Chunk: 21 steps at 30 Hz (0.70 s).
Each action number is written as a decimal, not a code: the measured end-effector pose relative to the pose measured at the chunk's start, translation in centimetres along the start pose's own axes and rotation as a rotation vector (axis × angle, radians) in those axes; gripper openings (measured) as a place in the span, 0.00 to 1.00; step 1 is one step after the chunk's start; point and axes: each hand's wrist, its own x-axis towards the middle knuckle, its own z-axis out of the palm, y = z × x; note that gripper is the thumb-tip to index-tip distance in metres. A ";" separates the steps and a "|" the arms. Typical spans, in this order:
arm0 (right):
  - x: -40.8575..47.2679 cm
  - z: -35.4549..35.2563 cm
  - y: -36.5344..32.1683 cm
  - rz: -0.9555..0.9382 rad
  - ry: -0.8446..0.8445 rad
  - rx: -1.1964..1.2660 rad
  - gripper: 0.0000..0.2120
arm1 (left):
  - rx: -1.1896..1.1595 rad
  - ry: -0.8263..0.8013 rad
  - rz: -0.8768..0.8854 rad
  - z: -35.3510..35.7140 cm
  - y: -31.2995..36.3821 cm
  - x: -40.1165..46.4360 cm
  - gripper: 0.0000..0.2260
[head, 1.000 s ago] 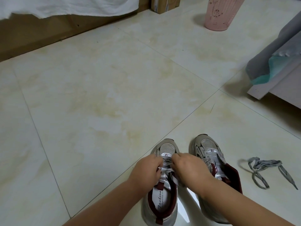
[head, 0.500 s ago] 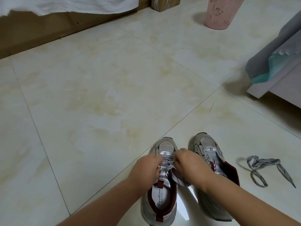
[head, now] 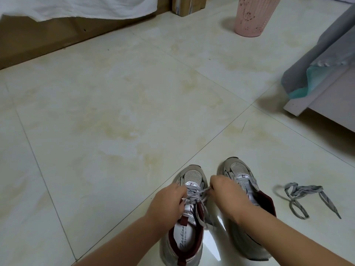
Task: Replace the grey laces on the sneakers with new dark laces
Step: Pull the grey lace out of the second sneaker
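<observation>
Two grey sneakers with maroon linings stand side by side on the floor tiles, toes pointing away from me. The left sneaker (head: 192, 175) still carries a grey lace (head: 197, 194) across its eyelets. My left hand (head: 169, 202) grips the lace on the shoe's left side. My right hand (head: 224, 191) pinches the same lace from the right, just over the tongue. The right sneaker (head: 240, 171) shows no lace and is partly hidden by my right forearm. A loose grey lace (head: 299, 194) lies tangled on the floor to the right of the shoes.
A pink perforated bin (head: 251, 16) stands at the back. A brown bed frame with a white sheet (head: 76, 6) runs along the back left. Grey and teal fabric (head: 307, 77) hangs over a pale furniture edge at the right.
Both hands have spread slightly apart, drawing the grey lace looser above the left sneaker's tongue. The camera has tilted a little, so the shoes sit lower in view.
</observation>
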 end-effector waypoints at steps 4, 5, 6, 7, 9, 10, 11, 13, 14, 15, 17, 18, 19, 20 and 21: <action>-0.2 0.5 -0.5 0.043 0.017 0.036 0.09 | -0.003 0.004 -0.017 0.1 0.2 0.1 0.05; -0.4 0.6 -0.7 0.080 -0.028 0.170 0.11 | -0.005 0.006 -0.021 0.1 0.3 0.1 0.05; -0.3 0.7 -0.9 0.110 -0.109 0.298 0.12 | -0.003 0.005 -0.025 0.1 0.4 0.1 0.05; -0.3 0.9 -1.0 0.114 -0.199 0.406 0.10 | 0.004 0.004 -0.026 0.1 0.4 0.1 0.05; -0.1 1.0 -1.0 0.085 -0.255 0.468 0.11 | 0.016 0.000 -0.026 0.0 0.4 0.1 0.05; 0.0 0.8 -0.8 0.077 -0.233 0.423 0.13 | 0.018 -0.003 -0.024 0.0 0.4 0.1 0.05; 0.1 0.6 -0.6 0.078 -0.189 0.355 0.12 | 0.021 -0.008 -0.020 0.0 0.4 0.2 0.05; 0.2 0.0 -0.2 0.120 -0.073 0.201 0.05 | 0.022 -0.010 -0.019 -0.1 0.4 0.1 0.05; 0.2 -0.3 0.0 0.157 -0.018 0.153 0.07 | 0.018 -0.008 -0.021 -0.1 0.4 0.2 0.05; 0.2 -0.5 0.2 0.180 0.017 0.134 0.10 | 0.013 -0.005 -0.024 -0.1 0.4 0.2 0.05; 0.0 -0.5 0.0 0.191 0.055 0.201 0.10 | 0.012 0.002 -0.031 -0.1 0.4 0.3 0.05; -0.1 -0.4 -0.3 0.193 0.038 0.277 0.08 | 0.012 0.004 -0.035 -0.1 0.4 0.3 0.05; -0.2 0.0 -0.6 0.193 -0.005 0.362 0.07 | 0.011 0.007 -0.037 -0.1 0.4 0.2 0.05; -0.3 0.3 -0.8 0.192 -0.070 0.439 0.08 | 0.010 0.007 -0.037 -0.1 0.4 0.2 0.05; -0.3 0.6 -1.0 0.189 -0.133 0.495 0.08 | 0.011 0.006 -0.036 -0.1 0.4 0.2 0.05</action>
